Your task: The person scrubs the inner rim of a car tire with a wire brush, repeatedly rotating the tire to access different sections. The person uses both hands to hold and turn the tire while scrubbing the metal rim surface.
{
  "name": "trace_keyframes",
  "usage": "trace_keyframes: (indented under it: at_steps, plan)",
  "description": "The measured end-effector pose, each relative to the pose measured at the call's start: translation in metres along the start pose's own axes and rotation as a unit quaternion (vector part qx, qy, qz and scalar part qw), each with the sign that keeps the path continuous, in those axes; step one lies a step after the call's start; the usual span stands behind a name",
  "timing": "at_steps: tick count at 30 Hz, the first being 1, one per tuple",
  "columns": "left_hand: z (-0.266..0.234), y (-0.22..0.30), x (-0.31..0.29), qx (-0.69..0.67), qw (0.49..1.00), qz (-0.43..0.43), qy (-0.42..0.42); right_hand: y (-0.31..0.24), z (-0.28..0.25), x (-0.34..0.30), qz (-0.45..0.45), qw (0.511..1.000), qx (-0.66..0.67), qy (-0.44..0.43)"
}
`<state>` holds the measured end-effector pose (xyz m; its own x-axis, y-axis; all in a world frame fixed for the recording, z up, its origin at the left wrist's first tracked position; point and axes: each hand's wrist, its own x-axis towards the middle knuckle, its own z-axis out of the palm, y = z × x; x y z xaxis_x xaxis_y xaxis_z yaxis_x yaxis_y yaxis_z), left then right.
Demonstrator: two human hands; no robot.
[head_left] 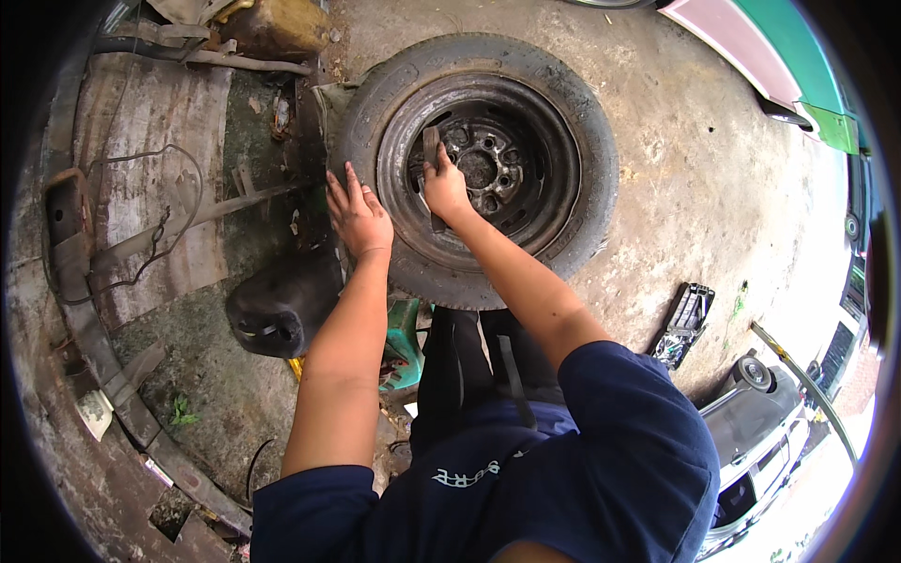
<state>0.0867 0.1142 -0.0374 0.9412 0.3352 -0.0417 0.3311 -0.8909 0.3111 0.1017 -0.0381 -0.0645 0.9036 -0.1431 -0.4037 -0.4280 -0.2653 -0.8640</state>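
Note:
A black tyre (589, 178) lies flat in front of me, mounted on a dirty, rusty steel wheel rim (546, 211). My left hand (359, 218) rests on the tyre's left sidewall, fingers spread and holding nothing. Inside the rim, left of its hub, my right hand (446, 190) grips a flat, narrow grey-brown tool (431, 146). The tool's upper end sticks out past my fingers, and its exact kind is unclear. Bolt holes ring the dark centre opening of the rim.
A black plastic tank (283, 305) and a green stool-like object (404, 349) stand near my left forearm. On the floor to the right lies an open tool case (683, 324). Rusty metal sheets (155, 178) lean at the left. A green-and-pink vehicle (784, 56) stands at the far right.

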Motion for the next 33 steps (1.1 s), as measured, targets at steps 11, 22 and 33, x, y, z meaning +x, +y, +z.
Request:
trace_keyframes:
  at_steps: [11,22,33]
  plan:
    - [0.000,0.000,-0.002,0.016,1.000,0.001,-0.005,0.005,-0.009,0.003,-0.005,0.993,-0.084,-0.087]
    - [-0.001,0.002,-0.005,0.028,0.999,-0.009,-0.014,0.018,-0.052,-0.010,-0.160,0.940,-0.159,-0.254]
    - [0.001,0.002,-0.001,0.034,0.999,-0.025,-0.023,0.023,-0.083,-0.024,-0.070,0.917,-0.207,-0.334]
